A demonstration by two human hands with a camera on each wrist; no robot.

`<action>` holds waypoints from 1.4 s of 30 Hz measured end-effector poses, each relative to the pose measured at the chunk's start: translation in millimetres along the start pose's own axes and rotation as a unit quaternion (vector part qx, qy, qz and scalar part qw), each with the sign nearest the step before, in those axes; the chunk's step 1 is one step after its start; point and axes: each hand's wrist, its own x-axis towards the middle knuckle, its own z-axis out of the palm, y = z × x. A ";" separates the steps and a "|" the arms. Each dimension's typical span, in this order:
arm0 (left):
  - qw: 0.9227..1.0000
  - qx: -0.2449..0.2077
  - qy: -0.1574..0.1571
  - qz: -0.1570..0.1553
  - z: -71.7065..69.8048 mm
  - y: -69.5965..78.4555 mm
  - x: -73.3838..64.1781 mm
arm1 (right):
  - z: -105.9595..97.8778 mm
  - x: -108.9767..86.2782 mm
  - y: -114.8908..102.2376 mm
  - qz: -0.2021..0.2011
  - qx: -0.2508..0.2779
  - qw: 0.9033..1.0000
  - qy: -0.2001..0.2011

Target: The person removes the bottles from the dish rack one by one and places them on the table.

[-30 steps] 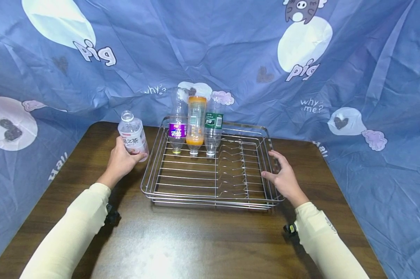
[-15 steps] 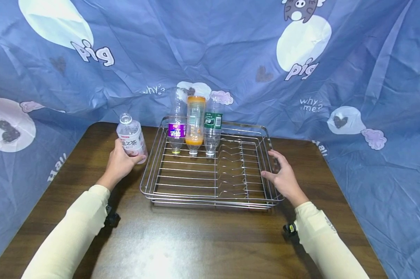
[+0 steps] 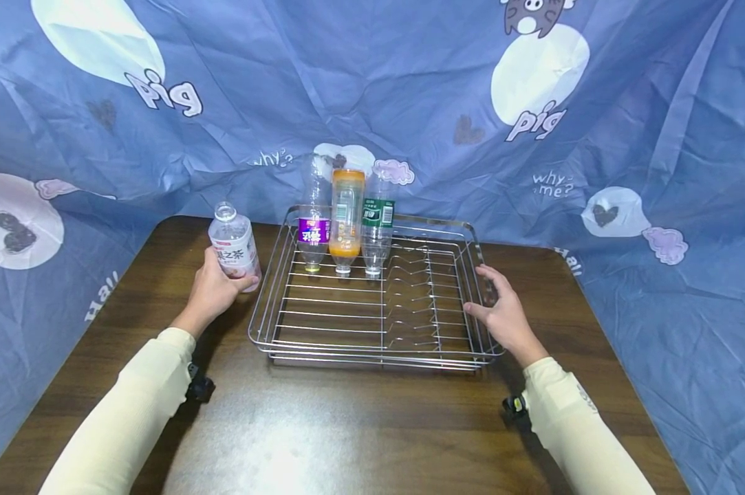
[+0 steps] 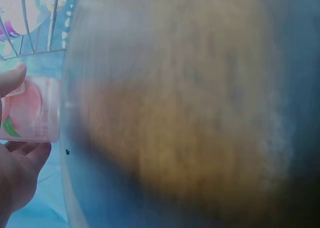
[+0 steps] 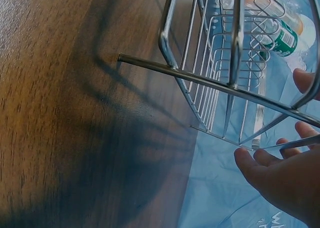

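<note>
My left hand (image 3: 214, 283) grips the lower part of a clear plastic drink bottle (image 3: 234, 240) with a pinkish label, just left of the wire dish rack (image 3: 331, 302). Its neck points up, leaning slightly left. In the left wrist view a peach print shows on the bottle (image 4: 30, 110) between thumb and fingers. At the rack's right side is my right hand (image 3: 505, 316), its thumb over the inner side and its fingers loosely outside the rails. Three bottles stand neck down in the rack's back left: purple-labelled (image 3: 314, 234), orange-ended (image 3: 347, 220) and green-labelled (image 3: 378, 223).
Wire dividers (image 3: 412, 295) run along the right half of the rack. The rack sits on a dark wooden table (image 3: 347, 426). Behind and at both sides hangs a blue printed cloth (image 3: 409, 89), close to the table's back edge.
The pink-labelled bottle has turned a little in my left hand, so its label faces differently, and it sits slightly lower. My right hand and the rack have kept their places.
</note>
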 end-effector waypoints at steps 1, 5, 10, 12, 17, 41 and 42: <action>1.000 0.000 -0.001 0.000 0.2 -0.2 0.0 | 0.0 0.0 0.1 0.000 0.000 1.000 0.000; 1.000 0.004 -0.001 0.000 0.7 -1.0 0.1 | 0.3 0.7 0.8 -0.001 0.006 1.000 -0.001; 1.000 0.009 0.000 0.002 1.7 -2.6 1.6 | 0.0 0.3 0.3 -0.006 0.015 1.000 0.002; 1.000 0.010 0.000 0.003 2.4 -3.5 2.4 | -0.2 0.0 -0.2 -0.007 0.015 1.000 0.004; 1.000 0.008 0.001 -0.004 3.3 -5.7 2.6 | 0.2 0.7 1.8 -0.007 0.014 1.000 0.006; 1.000 -0.015 -0.005 -0.018 3.8 -6.1 1.5 | 2.4 8.0 27.4 -0.004 0.028 1.000 0.003; 1.000 -0.017 -0.006 -0.016 3.8 -6.3 1.3 | 2.2 6.3 22.4 -0.005 0.028 1.000 0.003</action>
